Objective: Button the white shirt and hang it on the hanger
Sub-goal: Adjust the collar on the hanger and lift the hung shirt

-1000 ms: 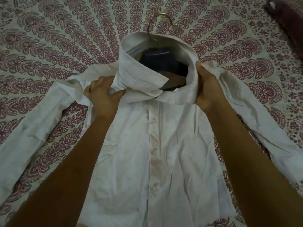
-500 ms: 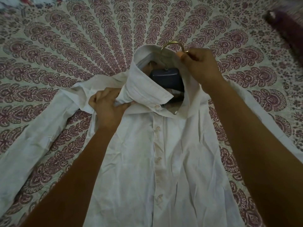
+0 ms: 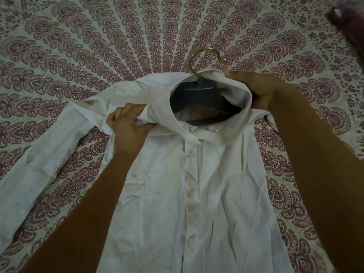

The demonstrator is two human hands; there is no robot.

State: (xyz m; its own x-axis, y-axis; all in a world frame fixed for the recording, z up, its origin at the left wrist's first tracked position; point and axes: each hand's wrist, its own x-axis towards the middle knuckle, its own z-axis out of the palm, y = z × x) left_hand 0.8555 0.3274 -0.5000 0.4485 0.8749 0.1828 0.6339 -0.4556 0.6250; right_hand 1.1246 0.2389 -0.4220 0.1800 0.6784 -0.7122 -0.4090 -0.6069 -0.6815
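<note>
— Two bare hands are on the crumpled white cotton shirt (image 3: 197, 194), and both are yours. What is your left hand (image 3: 128, 129) doing?

— Your left hand is closed tight on a bunch of cloth at the shirt's left shoulder, just beside the floppy white collar (image 3: 169, 115). The fingers are curled together around the cloth.

— And your right hand (image 3: 262, 91)?

— Your right hand is at the far side of the collar, near the top. The fingers are pinched on the collar edge and hold it up and open.

— Where is the shirt?

— It lies flat on its back on the big cream bedsheet with dark red leaf patterns (image 3: 98, 46). The front is closed, with a row of small pale round buttons (image 3: 190, 192) running down the middle. The long left sleeve (image 3: 39, 164) stretches out across the sheet.

— And the hanger?

— The dark grey plastic hanger with a curved gold metal hook (image 3: 199, 95) sits inside the neck of the shirt. Its dark body shows through the open collar. The gold hook (image 3: 204, 56) pokes out past the collar and rests over the sheet, close to your right hand but not touching it.

— Anything else?

— A blurry dark purple thing (image 3: 350, 26) lies at the top right corner. You cannot tell what it is
</note>
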